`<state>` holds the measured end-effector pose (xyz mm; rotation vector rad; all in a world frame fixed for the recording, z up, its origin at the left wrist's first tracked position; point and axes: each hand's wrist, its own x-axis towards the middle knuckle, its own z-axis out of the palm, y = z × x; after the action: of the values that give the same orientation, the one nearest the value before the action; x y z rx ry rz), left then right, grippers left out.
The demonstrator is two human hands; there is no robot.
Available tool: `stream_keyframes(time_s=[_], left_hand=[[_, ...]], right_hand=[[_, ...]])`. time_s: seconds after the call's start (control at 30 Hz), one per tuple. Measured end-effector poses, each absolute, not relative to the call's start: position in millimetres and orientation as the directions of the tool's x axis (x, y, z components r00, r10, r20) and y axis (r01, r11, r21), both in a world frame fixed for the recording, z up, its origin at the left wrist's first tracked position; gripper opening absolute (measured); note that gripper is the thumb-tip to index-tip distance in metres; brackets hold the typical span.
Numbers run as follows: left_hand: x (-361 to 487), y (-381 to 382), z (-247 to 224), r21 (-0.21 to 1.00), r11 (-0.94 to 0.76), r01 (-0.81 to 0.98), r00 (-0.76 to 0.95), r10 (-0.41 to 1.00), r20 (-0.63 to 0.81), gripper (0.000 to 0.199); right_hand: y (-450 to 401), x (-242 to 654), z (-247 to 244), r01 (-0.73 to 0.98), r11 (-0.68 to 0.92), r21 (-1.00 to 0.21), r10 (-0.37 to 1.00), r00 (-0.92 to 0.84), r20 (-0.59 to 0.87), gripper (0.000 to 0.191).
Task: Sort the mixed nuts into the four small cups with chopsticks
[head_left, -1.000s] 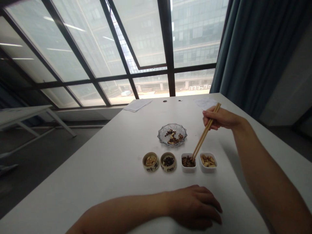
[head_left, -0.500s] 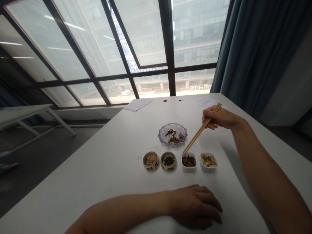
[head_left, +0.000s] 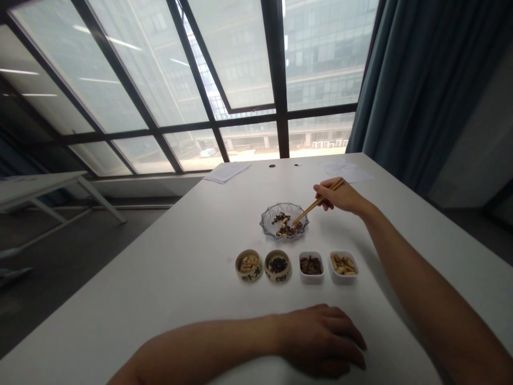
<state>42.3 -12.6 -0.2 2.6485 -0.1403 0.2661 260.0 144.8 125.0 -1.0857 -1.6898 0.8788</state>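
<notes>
The right hand pinches wooden chopsticks, their tips over a cut-glass dish of mixed nuts and dark pieces. Below it on the white table stand two round ceramic cups, of pale nuts and of dark beans, and two white square dishes, of brown strips and of nuts. The left hand rests empty near the table's near edge, fingers loosely curled.

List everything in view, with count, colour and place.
white rectangular table: one, white, centre of view
cut-glass dish: one, clear, mid-table, holding mixed nuts and dark pieces
round ceramic cups: two, cream with dark markings, nearer than the dish
square ceramic bowls: two, white, right of the cups
paper sheets: two, white, far end of the table
dark-framed window: one, behind the table
teal curtain: one, right of the window
wooden chopsticks: one pair, pale tan, tips over the dish
right hand: one, holding the chopsticks
left hand: one, resting on the table, empty
</notes>
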Motion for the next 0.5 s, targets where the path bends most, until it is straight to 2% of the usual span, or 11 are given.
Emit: stream_keyframes(time_s=[0.27,0.5], left_hand=[[42.2,-13.1,-2.3,0.448,-0.883,-0.138,0.977,-0.049,0.205,0.035],[42.0,-12.9,-2.5,0.455,-0.880,-0.136,0.978,-0.045,0.205,0.033]], right_hand=[[152.3,248.5,106.6,0.312,0.395,-0.864,0.911,-0.252,0.326,0.044],[158.5,241.1,94.7,0.265,0.389,-0.882,0.913,-0.235,0.332,0.052]])
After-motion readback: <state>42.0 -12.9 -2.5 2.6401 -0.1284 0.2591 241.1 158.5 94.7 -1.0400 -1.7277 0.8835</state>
